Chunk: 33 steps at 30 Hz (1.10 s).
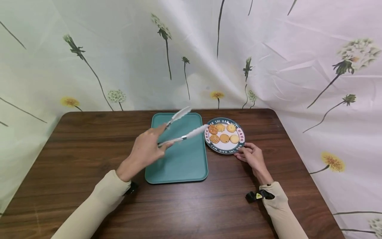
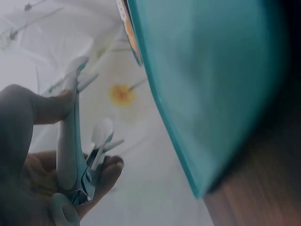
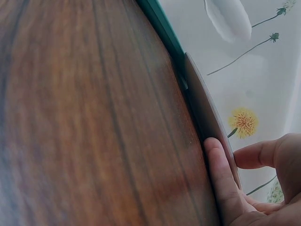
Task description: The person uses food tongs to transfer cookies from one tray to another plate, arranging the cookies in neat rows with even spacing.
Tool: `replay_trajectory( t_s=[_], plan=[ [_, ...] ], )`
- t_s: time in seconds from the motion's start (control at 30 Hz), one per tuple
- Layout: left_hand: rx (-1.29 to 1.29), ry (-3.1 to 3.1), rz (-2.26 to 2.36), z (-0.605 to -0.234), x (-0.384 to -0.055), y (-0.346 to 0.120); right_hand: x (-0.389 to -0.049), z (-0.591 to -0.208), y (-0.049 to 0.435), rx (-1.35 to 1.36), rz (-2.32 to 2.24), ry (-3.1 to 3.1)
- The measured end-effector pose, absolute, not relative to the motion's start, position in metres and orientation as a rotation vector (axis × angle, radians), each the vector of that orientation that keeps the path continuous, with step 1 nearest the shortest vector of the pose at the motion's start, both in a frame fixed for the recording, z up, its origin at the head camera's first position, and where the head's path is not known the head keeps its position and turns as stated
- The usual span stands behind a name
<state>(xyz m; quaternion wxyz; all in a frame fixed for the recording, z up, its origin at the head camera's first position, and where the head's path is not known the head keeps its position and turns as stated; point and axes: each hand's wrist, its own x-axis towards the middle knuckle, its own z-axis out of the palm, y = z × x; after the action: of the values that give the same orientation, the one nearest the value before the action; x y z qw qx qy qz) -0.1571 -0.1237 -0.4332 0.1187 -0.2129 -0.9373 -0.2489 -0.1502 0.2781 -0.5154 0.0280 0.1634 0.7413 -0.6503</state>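
In the head view my left hand (image 1: pixel 147 146) grips a pair of tongs (image 1: pixel 195 131) with pale scalloped tips, its two arms spread apart over the teal tray (image 1: pixel 179 171). The left wrist view shows thumb and fingers on either side of the tongs' pale handle (image 2: pixel 69 150). Right of the tray is a round plate (image 1: pixel 223 151) with a dark lettered rim and several biscuits (image 1: pixel 224 138) showing on its white middle. My right hand (image 1: pixel 253 158) pinches its near right edge, thumb above and fingers beneath in the right wrist view, where the plate (image 3: pixel 207 99) appears edge-on.
The dark wooden table (image 1: pixel 226 205) extends to both sides and in front of the tray. Behind its back edge hangs a pale cloth (image 1: pixel 125 59) printed with dandelions. The tray and plate lie side by side near that edge.
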Motion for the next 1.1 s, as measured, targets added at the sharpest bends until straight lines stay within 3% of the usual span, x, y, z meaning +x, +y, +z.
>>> replay_trajectory(
  t_s=[0.57, 1.1],
  plan=[
    [-0.078, -2.663, -0.673, -0.458, -0.148, -0.217, -0.149, -0.514, 0.279, 0.486, -2.046, 2.246],
    [0.077, -2.741, -0.607, -0.471, -0.134, -0.249, -0.148, -0.513, 0.277, 0.494, -2.050, 2.233]
  ],
)
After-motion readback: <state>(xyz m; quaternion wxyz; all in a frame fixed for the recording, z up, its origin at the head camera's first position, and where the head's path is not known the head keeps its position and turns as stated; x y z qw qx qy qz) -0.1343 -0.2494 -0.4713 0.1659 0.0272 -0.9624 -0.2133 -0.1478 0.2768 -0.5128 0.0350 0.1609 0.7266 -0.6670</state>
